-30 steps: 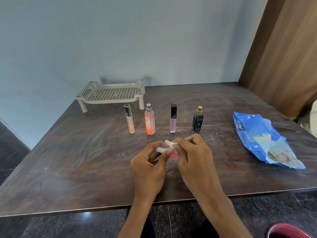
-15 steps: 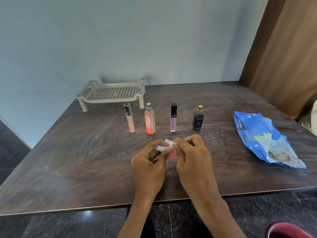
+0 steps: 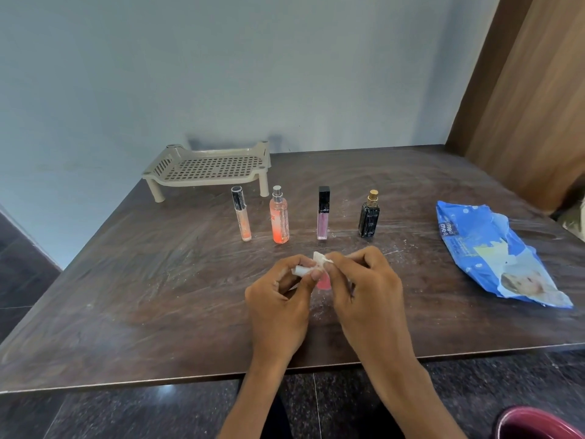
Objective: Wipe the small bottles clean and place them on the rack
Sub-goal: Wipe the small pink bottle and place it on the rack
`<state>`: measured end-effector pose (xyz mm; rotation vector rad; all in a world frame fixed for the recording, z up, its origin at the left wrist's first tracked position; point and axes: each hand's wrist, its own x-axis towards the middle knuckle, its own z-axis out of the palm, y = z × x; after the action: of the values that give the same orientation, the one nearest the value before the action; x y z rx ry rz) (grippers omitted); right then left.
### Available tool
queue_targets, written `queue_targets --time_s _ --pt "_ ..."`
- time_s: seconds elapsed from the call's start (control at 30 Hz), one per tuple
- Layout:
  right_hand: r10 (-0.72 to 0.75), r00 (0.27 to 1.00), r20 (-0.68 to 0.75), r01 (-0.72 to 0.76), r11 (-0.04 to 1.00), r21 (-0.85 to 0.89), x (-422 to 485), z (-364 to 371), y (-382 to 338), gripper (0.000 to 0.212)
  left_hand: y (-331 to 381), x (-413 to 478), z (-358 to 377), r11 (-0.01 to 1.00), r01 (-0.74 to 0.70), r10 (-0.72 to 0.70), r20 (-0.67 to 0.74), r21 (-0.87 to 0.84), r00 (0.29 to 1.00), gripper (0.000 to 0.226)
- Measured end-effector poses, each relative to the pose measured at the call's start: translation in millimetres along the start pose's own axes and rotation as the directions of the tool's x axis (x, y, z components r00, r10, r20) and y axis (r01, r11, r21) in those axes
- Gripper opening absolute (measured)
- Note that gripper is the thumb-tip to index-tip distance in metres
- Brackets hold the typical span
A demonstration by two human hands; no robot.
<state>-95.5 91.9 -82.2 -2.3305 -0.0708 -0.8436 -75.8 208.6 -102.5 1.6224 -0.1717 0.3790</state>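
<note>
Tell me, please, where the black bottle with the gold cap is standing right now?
The black bottle stands upright at the right end of the row of four, between the purple tube and the blue wipes packet.

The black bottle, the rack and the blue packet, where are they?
black bottle (image 3: pixel 368 220), head view, on its dark body.
rack (image 3: pixel 209 167), head view, on its perforated top.
blue packet (image 3: pixel 484 248), head view, on its crinkled middle.

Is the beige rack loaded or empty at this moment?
Empty. The rack's perforated shelf shows bare; four bottles stand upright on the table in front, and the hands hold a fifth, pink one.
</note>
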Motion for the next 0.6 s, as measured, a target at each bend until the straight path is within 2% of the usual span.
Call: queue_targets --time_s 0.13,0.37,0.6 --pt "-0.006 0.999 0.048 0.007 1.000 -0.013 12.0 -0.6 3.6 0.015 -0.1 -0.8 0.2 1.000 0.005 -0.005 0.002 -0.029 1.000 0.011" --pt "-0.006 0.999 -0.054 0.007 1.000 0.022 -27.2 -5.2 -4.3 0.026 -1.7 -0.1 -0.3 0.998 0.041 -0.040 0.011 -0.055 0.999 0.011" --pt "0.009 1.000 -0.015 -0.009 1.000 0.009 -9.7 -2.3 -1.4 0.021 -1.7 -1.0 -1.3 0.998 0.030 -0.029 0.017 -0.048 0.999 0.011"
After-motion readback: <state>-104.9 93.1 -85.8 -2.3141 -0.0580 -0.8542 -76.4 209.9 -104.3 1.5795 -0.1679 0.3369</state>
